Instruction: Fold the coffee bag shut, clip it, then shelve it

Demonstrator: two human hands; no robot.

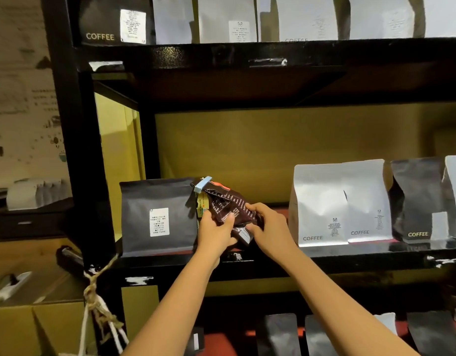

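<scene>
Black steel shelving (67, 140) carries rows of upright coffee pouches. At the left of the middle shelf (350, 255) stands a black pouch (157, 217) with a white label. Just beside it, to the right, both hands hold the dark brown coffee bag (225, 206) over the free space between the black pouch and the white pouches (342, 204).

The left hand (215, 232) grasps the bag's lower left side, thumb across the front. The right hand (272, 227) grasps the lower right side, fingers curled onto the front panel. This two-sided grip probably steadies the soft, crumpled bag while its base is settled on the shelf.

The bag leans left, its top touching or nearly touching the black pouch. Its top is folded over and held by a pale blue clip (202, 185). White printing and an orange patch show on the front; a yellow tag sits below the clip.

Folding and clipping appear complete; shelving is in hand. Whether the base already rests on the shelf cannot be told.
</scene>
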